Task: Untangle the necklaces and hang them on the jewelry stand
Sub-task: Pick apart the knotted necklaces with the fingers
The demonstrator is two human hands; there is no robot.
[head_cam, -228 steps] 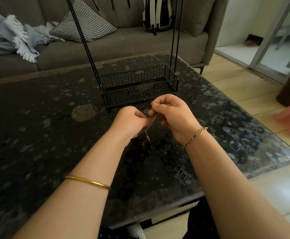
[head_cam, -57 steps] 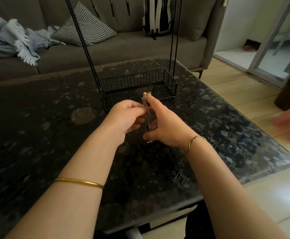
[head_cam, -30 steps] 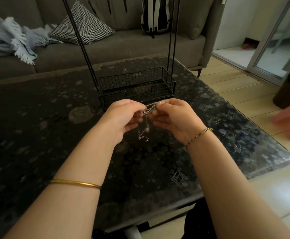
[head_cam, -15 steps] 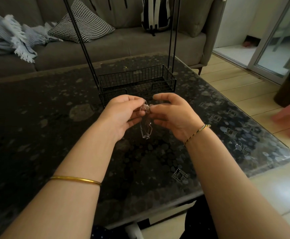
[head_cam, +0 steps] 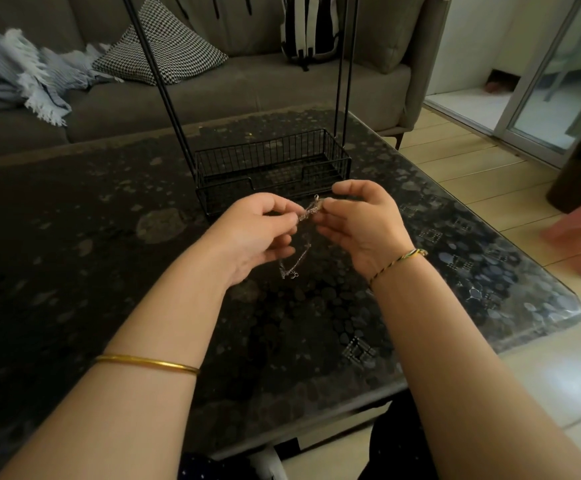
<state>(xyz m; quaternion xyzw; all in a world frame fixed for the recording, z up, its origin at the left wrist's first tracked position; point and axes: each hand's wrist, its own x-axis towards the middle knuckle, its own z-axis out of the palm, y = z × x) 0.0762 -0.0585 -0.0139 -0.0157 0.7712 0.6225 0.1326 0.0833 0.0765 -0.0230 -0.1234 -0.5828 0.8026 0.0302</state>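
Silver necklaces [head_cam: 309,213] hang in a tangled bunch above the dark table [head_cam: 74,271], pinched between the left hand [head_cam: 254,233] and the right hand [head_cam: 358,223], loose ends dangling below. Just beyond stands the black wire jewelry stand [head_cam: 271,168], its basket holding none of them.

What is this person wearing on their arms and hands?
Both forearms are bare, no sleeves in view. A thin plain gold bangle sits on the left forearm. A slim twisted cord bracelet in gold, black and green circles the right wrist. The left hand and right hand wear no gloves, and no rings show.
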